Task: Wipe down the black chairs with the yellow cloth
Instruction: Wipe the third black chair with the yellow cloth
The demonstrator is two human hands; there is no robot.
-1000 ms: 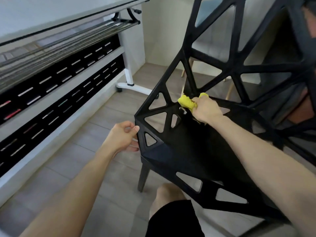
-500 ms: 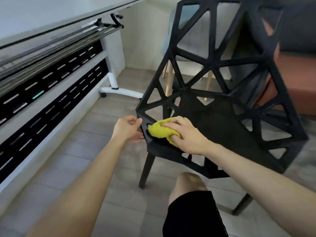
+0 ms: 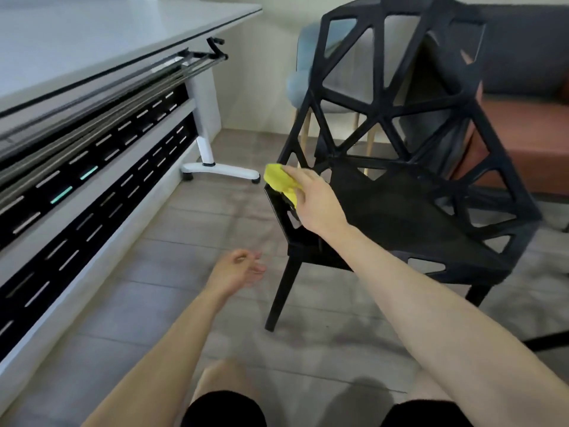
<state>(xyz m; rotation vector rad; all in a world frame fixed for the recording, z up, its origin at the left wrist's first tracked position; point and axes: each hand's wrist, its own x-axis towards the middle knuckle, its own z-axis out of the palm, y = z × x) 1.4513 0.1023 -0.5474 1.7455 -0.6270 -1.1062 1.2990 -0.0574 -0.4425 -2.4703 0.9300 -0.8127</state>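
A black chair [image 3: 400,217] with a lattice of triangular openings stands on the floor right of centre. My right hand [image 3: 317,200] holds the bunched yellow cloth [image 3: 280,181] against the chair's front left corner, fingers laid over the cloth. My left hand [image 3: 238,271] hangs free below and to the left of the seat, apart from the chair, fingers loosely curled and holding nothing.
A white folding table [image 3: 92,41] with a black slotted panel runs along the left; its white foot [image 3: 221,169] stands on the floor near the chair. Behind the chair are a pale blue chair [image 3: 303,66] and a brown sofa [image 3: 523,134]. My knees show at the bottom.
My left hand has let go of the chair's front corner and dropped away. My right hand has swept the cloth from the inner seat to the front left corner. The chair now stands farther from me.
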